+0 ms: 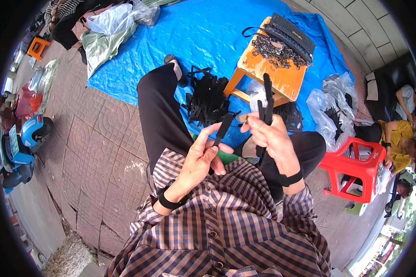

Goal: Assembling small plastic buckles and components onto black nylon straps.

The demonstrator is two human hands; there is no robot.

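Note:
My left hand pinches a short black fabric strap between thumb and fingers, its free end pointing up and away from me. Close beside it, my right hand is closed round a few long black straps that stick up past the knuckles. Its thumb and forefinger are pinched near the left hand's strap; anything tiny between them is too small to make out. Beyond both hands lies a heap of black straps. On a wooden stool are many small dark metal rings or buckles and a black quilted pouch.
A blue tarp covers the paving under the stool. Clear plastic bags with black pieces and a red plastic stool stand at right. Another person in yellow sits beyond. A blue scooter is far left.

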